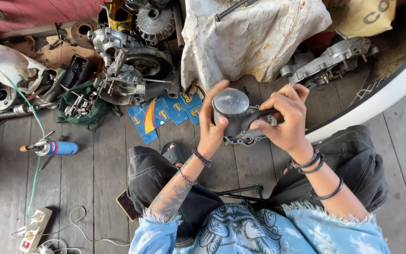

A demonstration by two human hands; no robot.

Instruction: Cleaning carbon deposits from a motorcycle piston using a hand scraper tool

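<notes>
Here the left hand (211, 123) grips a grey metal piston (231, 112) by its side, held up over the lap. The right hand (285, 116) closes on a dark tool (258, 114) at the piston's flank. The engine parts (128, 66) lie dismantled on the wooden floor (95, 178), unassembled.

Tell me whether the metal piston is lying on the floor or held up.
Held up. The metal piston sits between the left hand and right hand, its round top facing the camera, above the wooden floor.
</notes>
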